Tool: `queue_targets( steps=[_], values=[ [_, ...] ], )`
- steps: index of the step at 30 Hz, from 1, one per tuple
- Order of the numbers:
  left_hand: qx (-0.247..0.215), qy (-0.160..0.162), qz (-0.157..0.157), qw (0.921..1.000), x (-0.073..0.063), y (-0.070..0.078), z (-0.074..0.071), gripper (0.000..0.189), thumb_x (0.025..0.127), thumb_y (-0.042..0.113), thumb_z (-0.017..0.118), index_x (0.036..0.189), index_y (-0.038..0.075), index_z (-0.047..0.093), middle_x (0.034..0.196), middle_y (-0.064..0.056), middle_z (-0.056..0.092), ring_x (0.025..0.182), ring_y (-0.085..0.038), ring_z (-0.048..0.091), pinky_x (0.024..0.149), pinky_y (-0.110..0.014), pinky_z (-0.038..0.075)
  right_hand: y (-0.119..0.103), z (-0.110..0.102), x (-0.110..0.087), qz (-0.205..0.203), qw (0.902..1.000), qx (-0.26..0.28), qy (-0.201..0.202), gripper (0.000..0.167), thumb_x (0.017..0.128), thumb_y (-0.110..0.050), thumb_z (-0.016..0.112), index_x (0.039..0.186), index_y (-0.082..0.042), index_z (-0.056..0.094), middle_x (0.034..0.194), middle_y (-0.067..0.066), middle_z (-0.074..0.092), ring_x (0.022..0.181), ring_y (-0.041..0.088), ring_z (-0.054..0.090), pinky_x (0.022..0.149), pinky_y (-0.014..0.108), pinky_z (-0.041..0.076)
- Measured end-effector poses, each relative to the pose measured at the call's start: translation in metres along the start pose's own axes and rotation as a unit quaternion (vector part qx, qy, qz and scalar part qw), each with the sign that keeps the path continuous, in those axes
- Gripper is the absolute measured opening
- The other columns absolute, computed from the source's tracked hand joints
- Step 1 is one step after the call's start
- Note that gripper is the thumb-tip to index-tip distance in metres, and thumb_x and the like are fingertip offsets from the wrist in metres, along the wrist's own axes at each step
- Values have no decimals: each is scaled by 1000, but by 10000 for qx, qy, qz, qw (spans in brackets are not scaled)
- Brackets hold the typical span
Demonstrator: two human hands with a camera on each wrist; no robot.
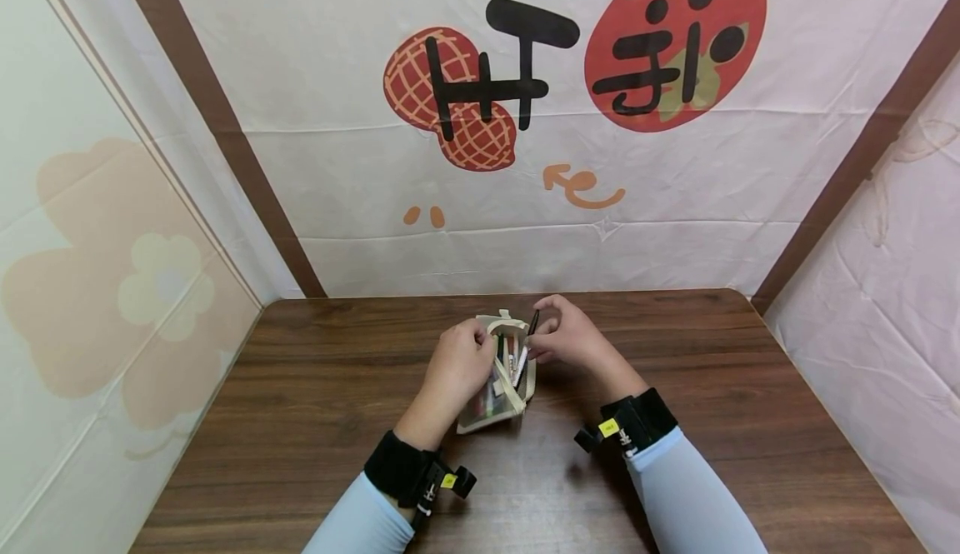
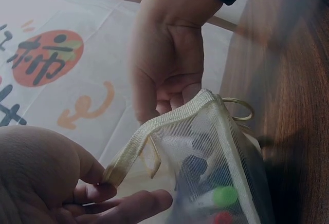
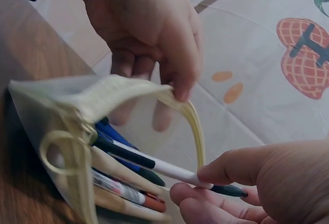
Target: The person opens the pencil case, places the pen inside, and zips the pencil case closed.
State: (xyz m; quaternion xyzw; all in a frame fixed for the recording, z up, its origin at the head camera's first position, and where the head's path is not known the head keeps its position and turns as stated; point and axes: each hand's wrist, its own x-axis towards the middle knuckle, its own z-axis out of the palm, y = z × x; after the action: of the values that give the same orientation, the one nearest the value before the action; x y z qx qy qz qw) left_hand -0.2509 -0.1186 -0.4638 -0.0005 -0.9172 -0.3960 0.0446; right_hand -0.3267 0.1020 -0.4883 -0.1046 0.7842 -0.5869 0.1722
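A translucent mesh pencil pouch [image 1: 470, 427] with cream edging stands unzipped on the table, with pens and markers inside. My left hand [image 1: 460, 361] pinches the cream rim [image 2: 128, 154] between thumb and finger, on the pouch's left side. Over the opening, my right hand [image 1: 573, 339] pinches a white pen [image 3: 175, 172] with dark ends between thumb and fingers. The pen slants, its lower part still within the pouch mouth. Below it lie a red-ended marker [image 3: 121, 187] and a blue pen [image 3: 115, 141]. A green marker end [image 2: 225, 196] shows through the mesh.
The brown wooden table [image 1: 315, 421] carries the pouch near its far edge. Behind it hangs a white printed cloth [image 1: 337, 187], with more cloth walls at both sides. A cream loop [image 3: 54, 152] hangs from the pouch's end.
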Motion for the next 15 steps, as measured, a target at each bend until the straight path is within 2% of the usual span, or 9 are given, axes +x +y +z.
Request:
queue_targets(
  steps=[4, 8, 11, 15],
  values=[
    [-6, 40, 18, 10000, 0, 0, 0, 24, 109, 14, 59, 85, 11, 61, 80, -4, 56, 70, -20, 55, 63, -32, 43, -1, 8, -1, 103, 9995, 225, -192, 64, 102, 0, 77, 156, 3, 43, 99, 18, 82, 88, 39, 85, 79, 46, 71],
    [2, 4, 6, 10000, 0, 0, -1, 22, 109, 15, 59, 87, 11, 62, 80, -5, 58, 69, -20, 56, 63, -32, 44, -3, 14, -2, 289, 9981, 435, -317, 52, 106, -1, 69, 153, 0, 49, 96, 19, 83, 79, 30, 84, 73, 40, 70],
    [8, -26, -10, 10000, 0, -1, -1, 22, 109, 16, 59, 88, 11, 62, 81, -5, 59, 69, -20, 56, 63, -33, 44, -5, 18, -2, 363, 9974, 518, -332, 42, 108, -2, 65, 149, 0, 54, 92, 18, 82, 74, 22, 82, 72, 38, 70],
    [-7, -69, -52, 10000, 0, -1, -1, 22, 110, 16, 59, 89, 11, 63, 82, -6, 60, 69, -20, 57, 63, -33, 45, -4, 20, -3, 327, 9981, 437, -279, 38, 110, -2, 66, 147, 1, 59, 94, 18, 82, 76, 23, 83, 74, 42, 70]
  ],
)
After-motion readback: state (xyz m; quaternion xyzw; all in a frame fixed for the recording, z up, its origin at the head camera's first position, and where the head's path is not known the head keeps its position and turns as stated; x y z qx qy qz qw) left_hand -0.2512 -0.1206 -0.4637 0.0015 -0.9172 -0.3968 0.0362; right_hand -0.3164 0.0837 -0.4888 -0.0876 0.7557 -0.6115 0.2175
